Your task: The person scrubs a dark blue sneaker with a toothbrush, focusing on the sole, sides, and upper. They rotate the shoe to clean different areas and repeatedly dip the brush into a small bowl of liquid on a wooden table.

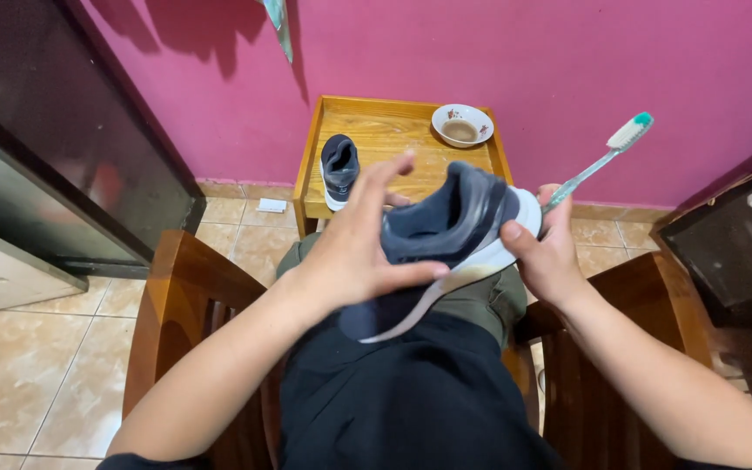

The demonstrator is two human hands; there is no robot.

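Magenta painted wall (524, 61) fills the background, beige tiled floor (36, 348) below it. Dark glossy cabinet (54, 130) on the left edge, cut off by the frame; another dark cabinet (733, 244) on the right, contents too dim to make out. Person sits in a brown wooden armchair (193, 296), lap in dark clothing covering the seat. Small square wooden side table (385, 130) with a raised rim stands against the wall. On it: a second grey sneaker (339, 170) at the left, and a small white ceramic bowl (461, 124) with brownish liquid at the back right. Grey-and-navy sneaker with white sole (446, 244) is held over the lap, between both hands, sole facing lower right, toe end hidden behind the left hand. Left hand (354, 252) grasps the sneaker's side, thumb pressed on it, index finger raised free. Right hand (550, 257) pinches the heel with the thumb while its fingers clamp a teal-and-white plastic toothbrush (607, 161), bristles pointing up right. Small white flat packet (271, 205) lies on the floor by the wall, label unreadable.
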